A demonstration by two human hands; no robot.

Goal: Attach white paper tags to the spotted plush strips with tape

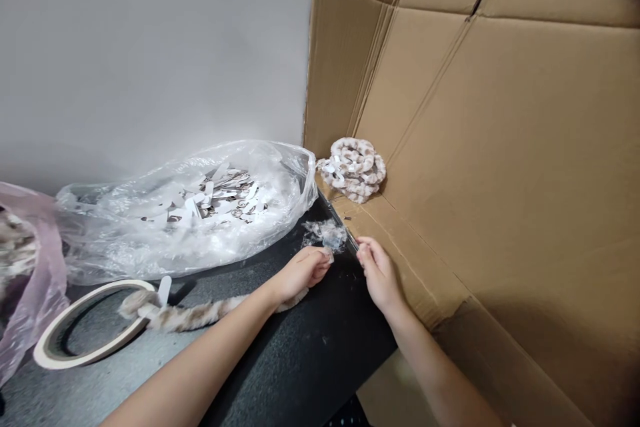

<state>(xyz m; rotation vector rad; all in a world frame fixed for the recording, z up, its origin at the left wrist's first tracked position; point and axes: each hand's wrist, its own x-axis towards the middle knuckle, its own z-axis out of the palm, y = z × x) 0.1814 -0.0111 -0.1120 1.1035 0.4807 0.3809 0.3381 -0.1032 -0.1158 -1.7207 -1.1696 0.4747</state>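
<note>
My left hand (305, 273) is closed on a fluffy cream-and-brown plush cord (195, 315), which trails left across the dark table. A white tag (165, 290) stands up at the cord's far left end, beside a wide roll of tape (53, 350). At the table's right edge my right hand (380, 273) pinches something thin and dark; its kind cannot be made out. Just beyond the left hand lies a small heap of loose fluff (326, 233) with a clear scrap in it.
A clear plastic bag (125, 233) full of white tags spreads along the back. Coiled plush cords (355, 170) lie against the cardboard (500, 147) at right. A pink bag (47, 267) with fluffy material sits at far left. The black tabletop (310, 353) ends beside my right hand.
</note>
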